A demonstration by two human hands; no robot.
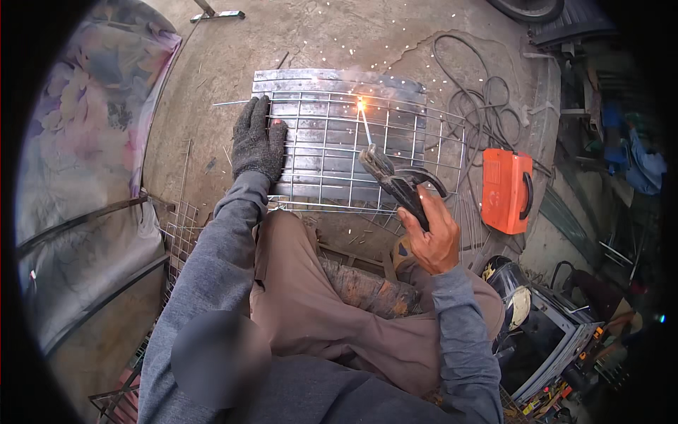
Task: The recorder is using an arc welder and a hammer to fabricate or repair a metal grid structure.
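Observation:
A welded wire grid [321, 147] lies over a slatted grey metal panel [339, 79]. My left hand [260, 141], in a dark knitted glove, rests on the left edge of both, fingers stretched out and the thumb apart. My bare right hand [432, 237] is wrapped round the black handle of a welding electrode holder [404, 185]. Clamped in its jaws, a thin welding rod [366, 126] points up and away. Its tip meets a wire near the grid's far side in a bright orange arc, with a little smoke around it.
An orange welding machine [505, 191] stands to the right, beside coiled black cable [487, 106]. Near my right knee lie a dark helmet-like object [507, 283] and a tool pile. A floral cloth [99, 106] hangs at left. Under my legs is a rough cylindrical piece [367, 288].

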